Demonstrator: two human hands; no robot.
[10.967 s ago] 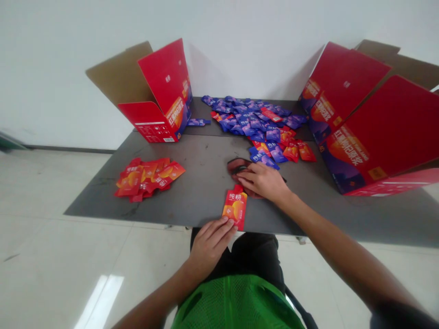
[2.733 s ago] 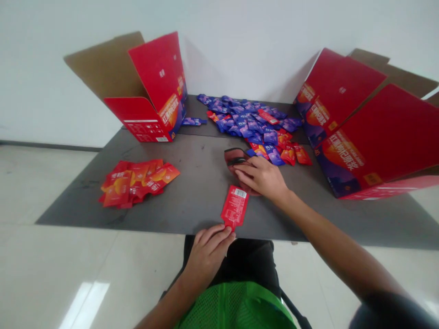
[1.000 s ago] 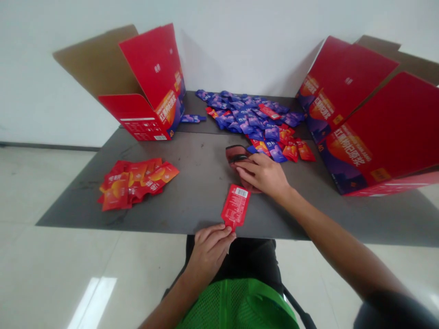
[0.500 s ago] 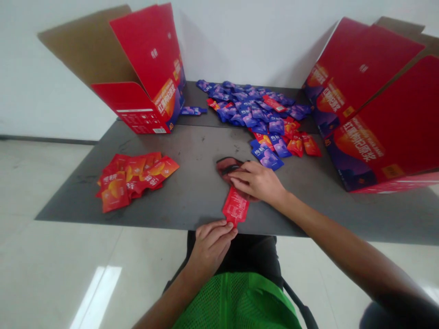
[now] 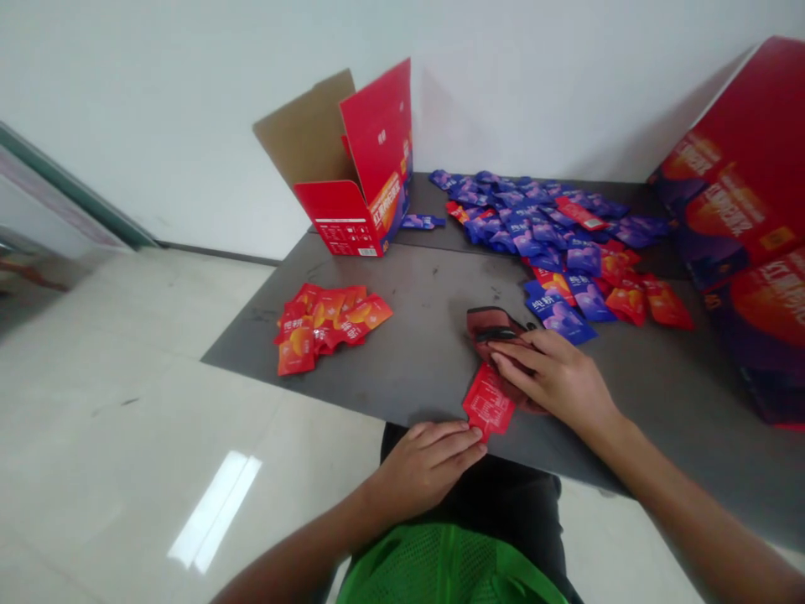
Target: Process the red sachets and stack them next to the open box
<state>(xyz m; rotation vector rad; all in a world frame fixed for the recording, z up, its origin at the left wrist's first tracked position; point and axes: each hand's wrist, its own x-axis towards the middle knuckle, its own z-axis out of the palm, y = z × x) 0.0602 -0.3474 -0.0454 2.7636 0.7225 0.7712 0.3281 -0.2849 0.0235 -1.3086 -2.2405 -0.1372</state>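
Observation:
My right hand [image 5: 553,373] presses on a dark red pouch with a black band [image 5: 494,331], its fingers curled across it. A red sachet [image 5: 489,403] lies back side up just below that pouch, its printed label showing. My left hand [image 5: 428,461] is at the table's front edge, with its fingertips pinching the sachet's lower tip. A heap of blue-purple sachets [image 5: 534,218] lies beyond my right hand, with red-orange sachets [image 5: 629,302] along its near side. A smaller pile of red-orange sachets [image 5: 330,323] lies to the left.
An open red carton [image 5: 352,201] stands at the back left of the grey table [image 5: 402,344]. Large red cartons [image 5: 735,184] lean at the right side. One purple sachet [image 5: 423,221] lies beside the open carton. A white wall rises behind, with a tiled floor around.
My view has swung right, shifting the table across the frame. The red sachet has moved up against the pouch under my right hand, and my left hand still holds its tip.

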